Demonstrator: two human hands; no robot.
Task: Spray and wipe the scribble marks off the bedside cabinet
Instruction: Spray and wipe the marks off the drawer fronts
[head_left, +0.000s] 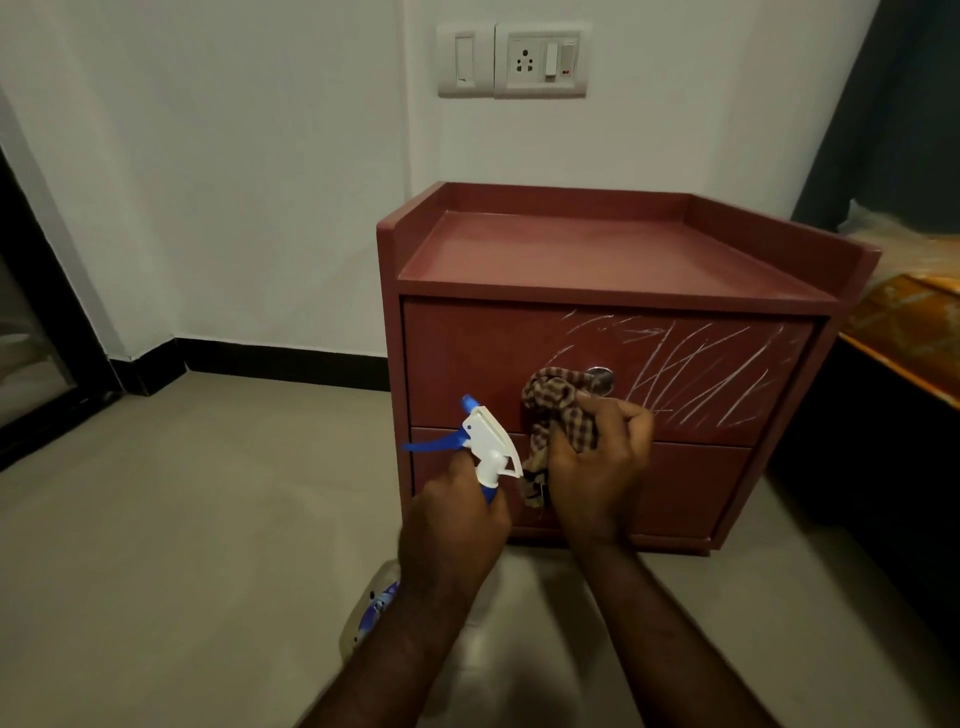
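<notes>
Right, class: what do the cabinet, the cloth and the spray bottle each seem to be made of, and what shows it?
The cabinet: probably laminated or painted board; reddish-brown, smooth, its top reflecting light. The cloth: woven fabric, checked, matte; it crumples, with loose threads hanging. The spray bottle: moulded plastic head, smooth white with blue trigger.

Bedside cabinet (467, 353): reddish-brown all over. Scribble marks (696, 374): white criss-cross lines on the upper drawer front. Cloth (558, 400): checked, dark brown on cream. Spray bottle (491, 441): white head, blue trigger and nozzle tip, blue print on the pale body. Wall (234, 182): white. Skirting (280, 366): black. Floor (182, 519): beige. Switch plate (514, 60): white, one small red dot. Curtain (893, 130): dark teal. Bed cover (909, 322): orange-yellow.
</notes>
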